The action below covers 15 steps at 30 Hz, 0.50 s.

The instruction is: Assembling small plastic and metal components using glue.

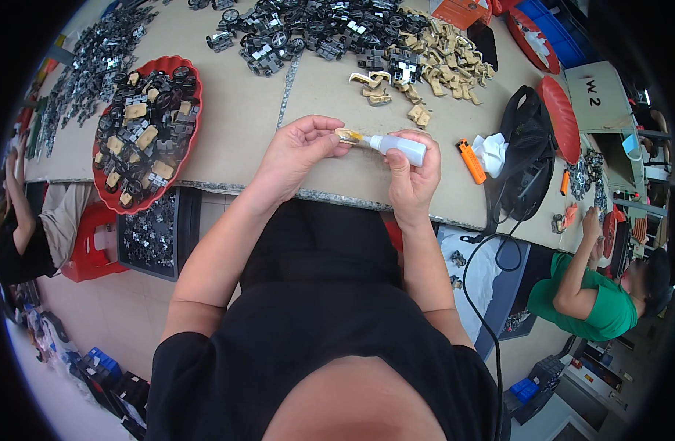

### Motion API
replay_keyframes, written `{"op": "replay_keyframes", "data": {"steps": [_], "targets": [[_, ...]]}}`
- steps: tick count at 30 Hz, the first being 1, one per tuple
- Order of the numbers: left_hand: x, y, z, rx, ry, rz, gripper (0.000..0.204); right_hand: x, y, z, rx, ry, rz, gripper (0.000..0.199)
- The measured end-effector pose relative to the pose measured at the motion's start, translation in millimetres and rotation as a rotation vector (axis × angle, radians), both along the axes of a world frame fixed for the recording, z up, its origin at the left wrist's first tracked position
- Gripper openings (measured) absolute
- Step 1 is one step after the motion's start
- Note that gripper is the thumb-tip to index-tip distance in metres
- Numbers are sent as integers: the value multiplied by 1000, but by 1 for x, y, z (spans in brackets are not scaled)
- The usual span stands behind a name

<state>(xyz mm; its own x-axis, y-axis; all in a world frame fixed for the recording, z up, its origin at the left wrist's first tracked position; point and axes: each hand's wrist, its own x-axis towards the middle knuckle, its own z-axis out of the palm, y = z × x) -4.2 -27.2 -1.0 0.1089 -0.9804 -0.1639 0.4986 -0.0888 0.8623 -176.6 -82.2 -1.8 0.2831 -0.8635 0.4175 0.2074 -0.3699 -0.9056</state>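
Observation:
My left hand [300,153] pinches a small tan plastic part [346,135] between thumb and fingertips, just above the table's front edge. My right hand [417,176] is wrapped round a small translucent white squeeze bottle [405,150], tilted on its side. The yellowish nozzle [361,138] points left and meets the tan part or sits right beside it; contact is hard to tell. Beyond my hands lies a heap of loose tan parts [451,62], with a few strays nearer me. Black toy-vehicle chassis with wheels [308,29] are piled at the far middle.
At left, a red scalloped tray [195,132] holds assembled black-and-tan pieces and overhangs the table edge. Grey parts [95,66] cover the far left. To the right lie an orange lighter [471,162], crumpled tissue [490,154] and a black bag [525,154] with a dangling cord. Co-workers sit at both sides.

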Motion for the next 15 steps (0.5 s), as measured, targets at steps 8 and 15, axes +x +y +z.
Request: {"op": "replay_keyframes", "data": {"steps": [8,15], "targets": [[-1,0,0,-6,-6,1,22,1,-2,0,-164,48,-70,29],[0,0,1,6,6,11,21,1,-3,-3,-255,102,-120,29]]}}
